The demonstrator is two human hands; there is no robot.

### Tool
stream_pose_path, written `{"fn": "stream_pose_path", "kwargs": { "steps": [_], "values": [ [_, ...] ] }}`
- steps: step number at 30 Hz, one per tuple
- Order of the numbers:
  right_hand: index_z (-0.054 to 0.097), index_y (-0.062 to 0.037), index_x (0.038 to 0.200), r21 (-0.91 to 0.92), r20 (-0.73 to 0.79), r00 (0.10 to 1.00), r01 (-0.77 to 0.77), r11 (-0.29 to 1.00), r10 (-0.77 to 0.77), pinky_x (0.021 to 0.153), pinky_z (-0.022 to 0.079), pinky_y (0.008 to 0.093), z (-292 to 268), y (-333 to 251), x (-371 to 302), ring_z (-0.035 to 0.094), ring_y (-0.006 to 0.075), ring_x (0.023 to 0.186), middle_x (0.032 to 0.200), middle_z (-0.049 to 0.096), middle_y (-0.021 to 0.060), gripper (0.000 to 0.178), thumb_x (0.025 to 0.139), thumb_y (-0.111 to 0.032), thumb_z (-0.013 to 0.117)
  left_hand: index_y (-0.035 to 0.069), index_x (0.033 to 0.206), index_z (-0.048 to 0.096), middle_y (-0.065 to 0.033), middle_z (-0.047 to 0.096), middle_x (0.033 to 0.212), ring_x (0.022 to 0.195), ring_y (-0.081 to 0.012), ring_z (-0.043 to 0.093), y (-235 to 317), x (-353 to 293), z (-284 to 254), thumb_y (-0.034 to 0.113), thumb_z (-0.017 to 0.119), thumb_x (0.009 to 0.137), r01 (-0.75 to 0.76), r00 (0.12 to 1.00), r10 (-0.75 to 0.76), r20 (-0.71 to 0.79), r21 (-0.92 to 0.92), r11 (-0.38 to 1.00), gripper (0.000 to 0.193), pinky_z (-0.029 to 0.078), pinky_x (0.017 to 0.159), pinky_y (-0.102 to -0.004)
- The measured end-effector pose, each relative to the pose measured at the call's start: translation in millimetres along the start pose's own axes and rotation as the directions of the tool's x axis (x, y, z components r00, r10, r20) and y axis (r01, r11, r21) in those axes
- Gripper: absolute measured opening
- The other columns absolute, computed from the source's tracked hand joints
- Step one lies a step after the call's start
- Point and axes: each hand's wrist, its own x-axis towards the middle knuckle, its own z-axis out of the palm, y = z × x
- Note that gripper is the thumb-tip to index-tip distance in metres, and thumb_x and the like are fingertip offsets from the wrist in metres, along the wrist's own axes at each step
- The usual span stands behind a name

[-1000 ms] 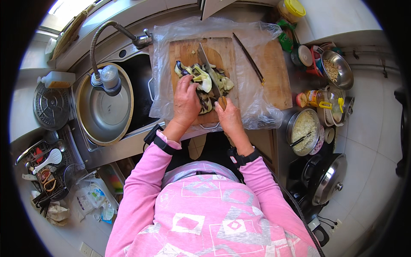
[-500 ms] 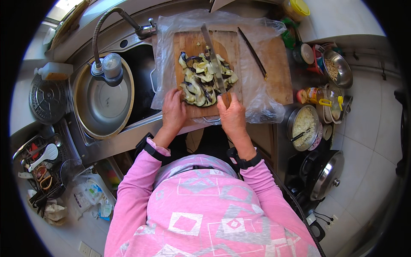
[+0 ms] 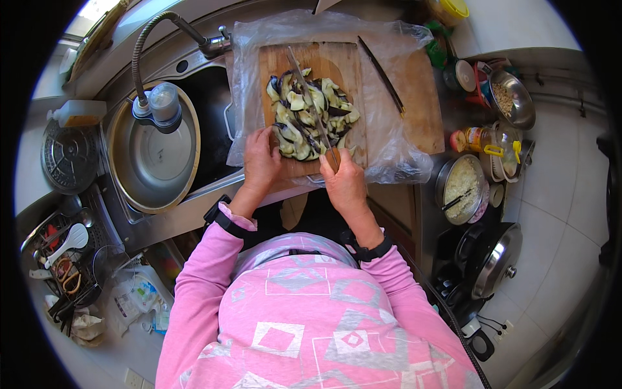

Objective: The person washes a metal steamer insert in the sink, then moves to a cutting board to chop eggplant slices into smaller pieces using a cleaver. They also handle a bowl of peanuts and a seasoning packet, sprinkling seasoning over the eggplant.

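Pale eggplant pieces with dark purple skin [image 3: 295,133] lie heaped on a wooden cutting board [image 3: 272,59]. My right hand [image 3: 345,185] is closed round the wooden handle of a long-bladed kitchen knife [image 3: 301,81]. The blade slants over the middle of the heap, its tip toward the far left. My left hand [image 3: 260,159] holds the board's near left edge, thumb beside the eggplant and fingers along the side. Beneath the board spreads a clear plastic sheet [image 3: 389,159].
Left of the board, a large metal basin [image 3: 155,155] sits in the sink under a flexible faucet [image 3: 139,58]. Dark chopsticks [image 3: 382,76] lie to the right. Further right stand a bowl of pale shredded food [image 3: 461,185], oil bottles [image 3: 479,139] and a lidded pan [image 3: 497,259].
The knife has shifted slightly left across the heap with my right hand, its tip lower in view. The eggplant pieces lie rearranged and more spread. My left hand stays at the board's edge.
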Motion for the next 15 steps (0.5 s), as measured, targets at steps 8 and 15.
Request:
{"fn": "stream_pose_path", "kwargs": {
  "steps": [8,15],
  "values": [
    [0.054,-0.0007,0.092,0.011,-0.037,0.999,-0.035,0.999,0.036,0.063,0.048,0.0516,-5,2,-1,0.061,0.0473,0.076,0.076,0.063,0.0261,0.029,0.090,-0.027,0.065,-0.002,0.117,0.058,-0.0198,0.057,0.119,0.111,-0.0385,0.054,-1,-1,-2,-0.004,0.065,0.071,-0.034,0.999,0.033,0.026,0.038,0.999,0.046,0.044,0.098,-0.0416],
    [0.054,0.0016,0.091,0.042,-0.038,0.995,-0.087,0.995,0.089,0.064,0.046,0.0533,-9,8,6,0.060,0.0487,0.075,0.075,0.063,0.0267,0.032,0.089,-0.028,0.065,-0.004,0.127,0.048,-0.0216,0.052,0.120,0.112,-0.0401,0.050,19,-2,3,-0.002,0.066,0.069,-0.024,0.999,0.019,0.048,0.095,0.995,0.060,0.043,0.098,-0.0428]
  ]
}}
